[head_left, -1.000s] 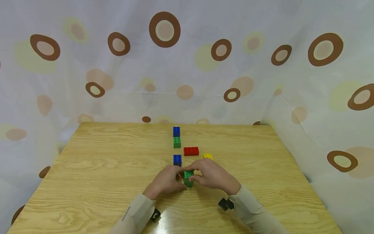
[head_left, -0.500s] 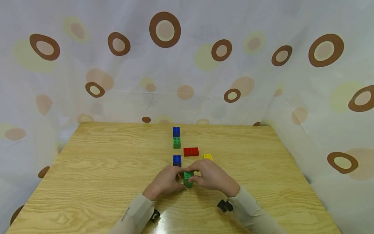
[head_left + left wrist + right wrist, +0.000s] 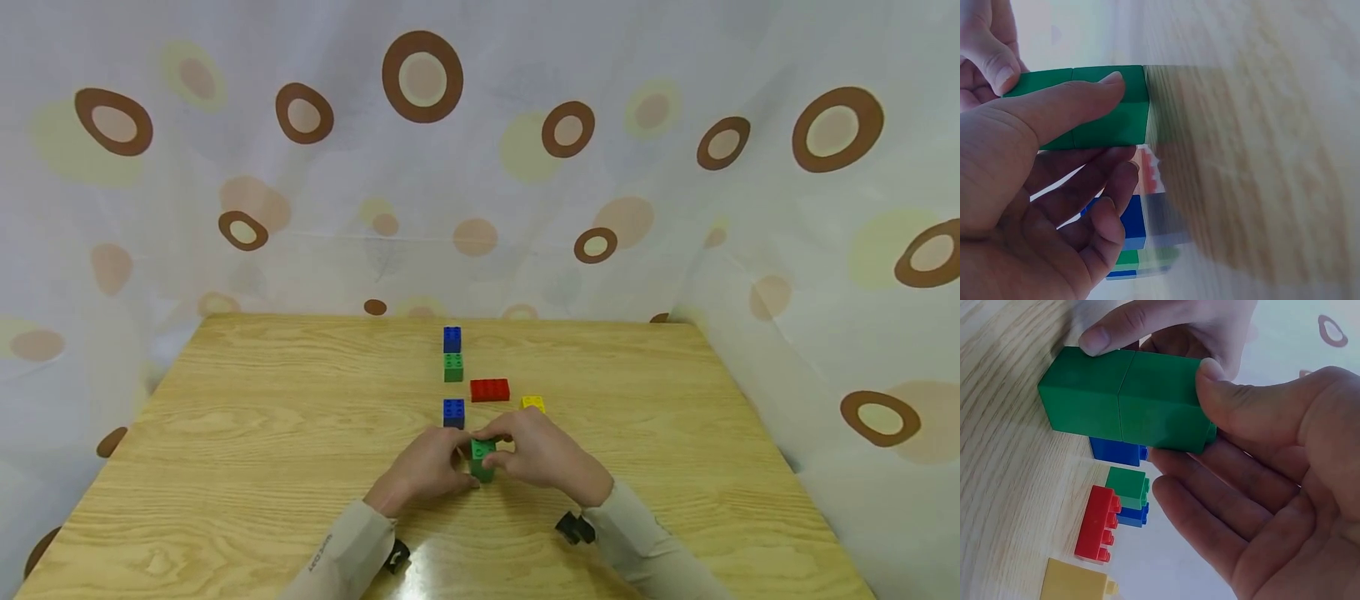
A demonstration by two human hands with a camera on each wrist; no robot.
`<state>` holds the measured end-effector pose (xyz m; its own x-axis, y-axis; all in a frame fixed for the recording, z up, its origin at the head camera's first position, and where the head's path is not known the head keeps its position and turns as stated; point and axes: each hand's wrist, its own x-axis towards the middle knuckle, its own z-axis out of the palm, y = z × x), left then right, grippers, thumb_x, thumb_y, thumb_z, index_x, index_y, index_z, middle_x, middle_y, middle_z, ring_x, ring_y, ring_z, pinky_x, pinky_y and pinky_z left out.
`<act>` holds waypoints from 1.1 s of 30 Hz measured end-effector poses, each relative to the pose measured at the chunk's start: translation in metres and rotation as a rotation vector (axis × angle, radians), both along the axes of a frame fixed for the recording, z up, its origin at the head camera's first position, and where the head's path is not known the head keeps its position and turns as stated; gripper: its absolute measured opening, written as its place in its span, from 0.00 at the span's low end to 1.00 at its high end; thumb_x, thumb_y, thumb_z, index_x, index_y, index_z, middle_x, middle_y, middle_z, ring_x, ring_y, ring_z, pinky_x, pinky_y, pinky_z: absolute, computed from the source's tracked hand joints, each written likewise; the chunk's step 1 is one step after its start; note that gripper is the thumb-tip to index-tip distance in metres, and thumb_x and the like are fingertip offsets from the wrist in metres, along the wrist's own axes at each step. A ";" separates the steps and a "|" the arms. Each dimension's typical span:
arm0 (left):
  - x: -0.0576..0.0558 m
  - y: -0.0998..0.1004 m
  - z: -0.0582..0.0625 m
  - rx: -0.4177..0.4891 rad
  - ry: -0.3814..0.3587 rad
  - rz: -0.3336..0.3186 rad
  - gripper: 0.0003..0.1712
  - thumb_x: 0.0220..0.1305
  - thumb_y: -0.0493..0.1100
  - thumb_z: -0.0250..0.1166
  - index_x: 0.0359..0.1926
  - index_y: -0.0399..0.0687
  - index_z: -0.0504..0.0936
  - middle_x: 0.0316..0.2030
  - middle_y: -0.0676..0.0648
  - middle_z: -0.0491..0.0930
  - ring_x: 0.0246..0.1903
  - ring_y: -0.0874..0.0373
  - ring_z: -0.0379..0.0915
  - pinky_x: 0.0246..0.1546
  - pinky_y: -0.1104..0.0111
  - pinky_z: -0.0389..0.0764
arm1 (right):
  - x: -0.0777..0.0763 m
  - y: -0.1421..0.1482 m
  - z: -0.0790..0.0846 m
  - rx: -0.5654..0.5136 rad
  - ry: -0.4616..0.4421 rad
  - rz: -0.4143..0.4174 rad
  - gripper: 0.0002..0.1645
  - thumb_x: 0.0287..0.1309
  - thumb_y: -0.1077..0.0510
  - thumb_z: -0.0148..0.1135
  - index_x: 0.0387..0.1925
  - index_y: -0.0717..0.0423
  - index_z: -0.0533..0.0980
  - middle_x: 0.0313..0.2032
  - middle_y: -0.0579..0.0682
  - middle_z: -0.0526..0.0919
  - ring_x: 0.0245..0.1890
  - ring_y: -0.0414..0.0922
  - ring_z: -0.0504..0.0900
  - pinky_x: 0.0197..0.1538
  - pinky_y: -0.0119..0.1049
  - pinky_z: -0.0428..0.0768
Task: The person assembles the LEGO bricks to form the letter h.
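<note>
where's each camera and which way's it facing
Head: worn there, facing forward, down at the table; left fingers, right fingers, sleeves show.
Left wrist: worn there, facing the green blocks; left fingers large, right fingers partly.
Right wrist: worn there, facing those blocks; right fingers large, left fingers partly.
Wrist views share the blocks' seam.

Wooden table (image 3: 637,400); red, yellow, blue, green bricks (image 3: 482,472) atop.

In front of me a light wooden table (image 3: 300,375) with wavy grain reaches back to pale, slightly creased sheeting (image 3: 480,179) printed with brown rings (image 3: 391,77), peach spots (image 3: 476,237) and yellowish blots (image 3: 525,154), which also rises along the left and right, while a white glare (image 3: 414,579) shines off the table's near part.
</note>
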<state>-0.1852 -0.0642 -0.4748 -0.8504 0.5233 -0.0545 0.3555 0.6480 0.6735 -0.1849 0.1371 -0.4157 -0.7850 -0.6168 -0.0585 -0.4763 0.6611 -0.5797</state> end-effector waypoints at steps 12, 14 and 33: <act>-0.001 -0.003 -0.003 0.057 0.002 -0.028 0.19 0.60 0.48 0.76 0.50 0.46 0.86 0.37 0.54 0.83 0.33 0.62 0.73 0.35 0.71 0.75 | 0.002 -0.001 0.000 0.002 0.030 0.019 0.20 0.60 0.62 0.72 0.54 0.59 0.84 0.50 0.51 0.88 0.52 0.47 0.86 0.53 0.47 0.84; -0.001 -0.004 -0.003 0.064 0.006 -0.024 0.20 0.60 0.49 0.75 0.50 0.47 0.86 0.38 0.55 0.83 0.35 0.62 0.74 0.37 0.71 0.76 | 0.002 -0.001 0.000 0.000 0.035 0.019 0.20 0.60 0.62 0.72 0.54 0.59 0.84 0.50 0.51 0.88 0.52 0.47 0.86 0.53 0.47 0.84; 0.002 -0.003 0.002 0.066 0.036 -0.016 0.18 0.61 0.49 0.75 0.48 0.48 0.85 0.39 0.54 0.83 0.40 0.60 0.77 0.42 0.69 0.79 | -0.001 0.005 -0.002 -0.008 0.019 0.051 0.21 0.63 0.58 0.70 0.58 0.57 0.82 0.53 0.50 0.87 0.53 0.47 0.85 0.55 0.46 0.83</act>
<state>-0.1835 -0.0674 -0.4724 -0.8425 0.5386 0.0110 0.3907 0.5969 0.7008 -0.1859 0.1417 -0.4181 -0.7533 -0.6565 -0.0393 -0.5201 0.6312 -0.5753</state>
